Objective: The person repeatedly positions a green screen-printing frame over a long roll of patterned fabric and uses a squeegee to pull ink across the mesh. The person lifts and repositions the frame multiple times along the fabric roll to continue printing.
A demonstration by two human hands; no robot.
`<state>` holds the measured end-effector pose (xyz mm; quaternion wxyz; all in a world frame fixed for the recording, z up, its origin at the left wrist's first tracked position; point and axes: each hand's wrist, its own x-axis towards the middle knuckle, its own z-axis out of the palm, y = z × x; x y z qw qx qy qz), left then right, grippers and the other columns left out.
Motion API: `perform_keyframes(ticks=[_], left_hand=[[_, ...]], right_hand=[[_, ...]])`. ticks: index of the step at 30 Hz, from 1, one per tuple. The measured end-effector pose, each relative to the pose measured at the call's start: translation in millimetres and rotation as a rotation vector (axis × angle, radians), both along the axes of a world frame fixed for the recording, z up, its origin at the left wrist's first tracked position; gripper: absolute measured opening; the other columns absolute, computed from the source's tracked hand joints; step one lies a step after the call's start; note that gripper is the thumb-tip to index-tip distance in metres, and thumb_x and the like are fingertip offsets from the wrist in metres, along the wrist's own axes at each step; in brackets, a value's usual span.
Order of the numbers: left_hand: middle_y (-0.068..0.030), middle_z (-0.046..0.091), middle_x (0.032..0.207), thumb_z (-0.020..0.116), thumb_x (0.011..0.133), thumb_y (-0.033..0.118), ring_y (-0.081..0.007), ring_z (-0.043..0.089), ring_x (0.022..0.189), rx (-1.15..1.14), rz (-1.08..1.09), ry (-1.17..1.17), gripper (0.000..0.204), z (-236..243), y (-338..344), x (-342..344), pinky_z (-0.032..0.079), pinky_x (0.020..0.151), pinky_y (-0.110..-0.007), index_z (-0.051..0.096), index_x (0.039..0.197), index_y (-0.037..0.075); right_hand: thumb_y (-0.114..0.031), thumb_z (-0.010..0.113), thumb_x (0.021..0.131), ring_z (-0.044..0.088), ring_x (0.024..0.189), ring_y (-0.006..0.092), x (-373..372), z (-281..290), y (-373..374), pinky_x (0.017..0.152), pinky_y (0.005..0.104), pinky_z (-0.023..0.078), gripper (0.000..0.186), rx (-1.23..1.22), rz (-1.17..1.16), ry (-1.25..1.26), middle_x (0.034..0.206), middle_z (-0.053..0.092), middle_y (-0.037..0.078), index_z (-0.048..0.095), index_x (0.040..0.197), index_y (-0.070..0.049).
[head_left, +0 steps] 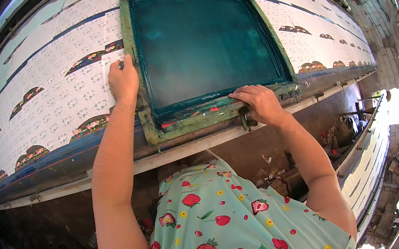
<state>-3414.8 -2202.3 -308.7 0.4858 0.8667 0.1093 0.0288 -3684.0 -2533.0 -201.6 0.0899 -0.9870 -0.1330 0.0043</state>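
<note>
A large screen printing frame (269, 44) with worn green rails lies over printed white fabric (63, 87). Its mesh (204, 43) is dark teal, and the near rail carries smears of red and white paint. My left hand (124, 79) grips the left rail about halfway along, fingers curled with the thumb side up. On the near rail, right of its middle, my right hand (259, 102) holds on with its fingers over the top and the thumb side hidden. The fabric under the frame is hidden.
A long pale metal rail (188, 156) with a small clamp (246, 121) runs along the table's near edge. Dark floral arcs repeat across the fabric. Another long table (363, 178) stands at the right beyond a littered gap, and a brick-paved floor (381, 30) lies farther right.
</note>
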Motion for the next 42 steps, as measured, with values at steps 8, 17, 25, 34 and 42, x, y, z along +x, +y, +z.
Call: perform_keyframes(ticks=[8, 17, 25, 34, 42], left_hand=[[-0.0296, 0.076, 0.134, 0.067, 0.106, 0.056, -0.0437, 0.072, 0.127, -0.037, 0.013, 0.033, 0.074, -7, 3, 2, 0.054, 0.109, -0.05, 0.065, 0.15, -0.004], [-0.0148, 0.073, 0.118, 0.07, 0.111, 0.043, -0.0216, 0.067, 0.103, -0.183, 0.092, 0.087, 0.063, 25, -8, -12, 0.054, 0.093, -0.037, 0.061, 0.153, -0.004], [-0.0072, 0.066, 0.113, 0.068, 0.114, 0.039, -0.016, 0.058, 0.101, -0.156, 0.219, 0.114, 0.056, 33, -12, -16, 0.049, 0.091, -0.033, 0.064, 0.15, -0.003], [-0.0082, 0.07, 0.114, 0.069, 0.114, 0.036, -0.0158, 0.062, 0.101, -0.074, 0.28, 0.082, 0.053, 30, -13, -13, 0.05, 0.092, -0.033, 0.065, 0.148, -0.005], [-0.0129, 0.074, 0.127, 0.067, 0.116, 0.032, -0.0183, 0.065, 0.117, -0.068, 0.306, 0.095, 0.048, 31, -14, -14, 0.049, 0.107, -0.033, 0.068, 0.144, -0.007]], right_hand=[[-0.001, 0.072, 0.086, 0.075, 0.114, 0.0306, 58, -27, -12, 0.095, 0.044, 0.057, 0.05, -0.027, 0.049, -0.207, 0.125, 0.077, 0.01, 0.077, 0.134, -0.013], [-0.004, 0.072, 0.086, 0.075, 0.105, 0.0331, 226, -57, -62, 0.091, 0.0469, 0.057, 0.045, -0.08, 0.042, -0.279, 0.112, 0.076, 0.011, 0.077, 0.129, -0.015], [-0.004, 0.072, 0.088, 0.077, 0.106, 0.0355, 386, -82, -109, 0.09, 0.0495, 0.061, 0.043, -0.087, 0.037, -0.307, 0.114, 0.077, 0.012, 0.078, 0.129, -0.018], [-0.005, 0.072, 0.088, 0.078, 0.111, 0.039, 493, -88, -141, 0.095, 0.0541, 0.063, 0.05, -0.097, 0.035, -0.275, 0.119, 0.08, 0.015, 0.074, 0.136, -0.02], [-0.003, 0.072, 0.087, 0.078, 0.112, 0.0393, 502, -74, -149, 0.095, 0.0539, 0.063, 0.049, -0.132, 0.0, -0.305, 0.123, 0.081, 0.013, 0.077, 0.133, -0.019]])
